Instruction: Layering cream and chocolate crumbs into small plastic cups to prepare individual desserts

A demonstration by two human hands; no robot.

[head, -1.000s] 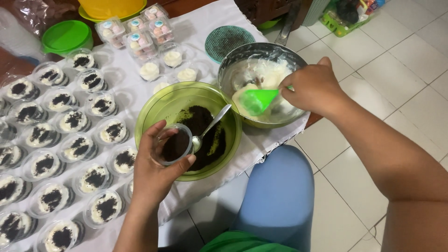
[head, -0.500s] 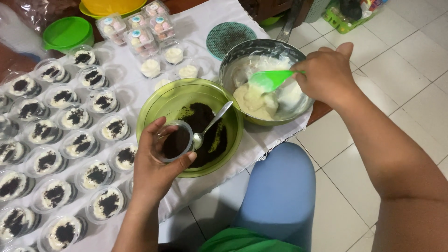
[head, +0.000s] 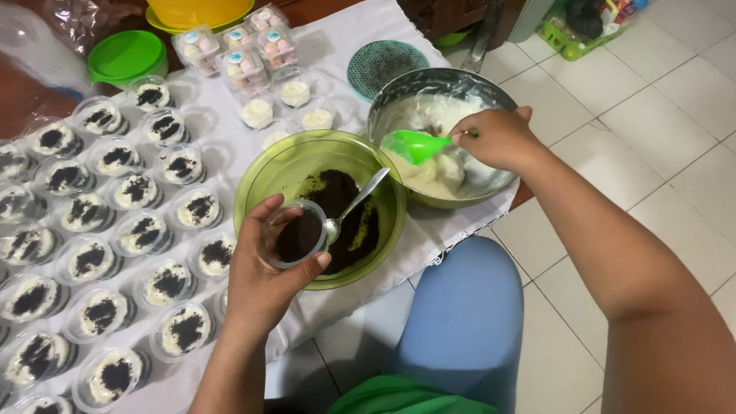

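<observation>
White cloth covers the counter (head: 230,134), tiled floor off to the side. Nearest, the left hand (head: 264,280) is wrapped around a small clear cup (head: 299,236) with dark crumbs in the bottom, held over the rim of the green bowl (head: 261,180) of crumbs, where a metal spoon (head: 354,205) leans. Farther out, the right hand (head: 498,138) is closed on a green spatula (head: 418,146), blade loaded with pale cream over the steel bowl (head: 429,80). My take: keep the cup level and close to the steel bowl so nothing drips on the cloth, and scrape the cream off against the cup's inner wall. Rows of finished cups (head: 115,261) sit to the left.
</observation>
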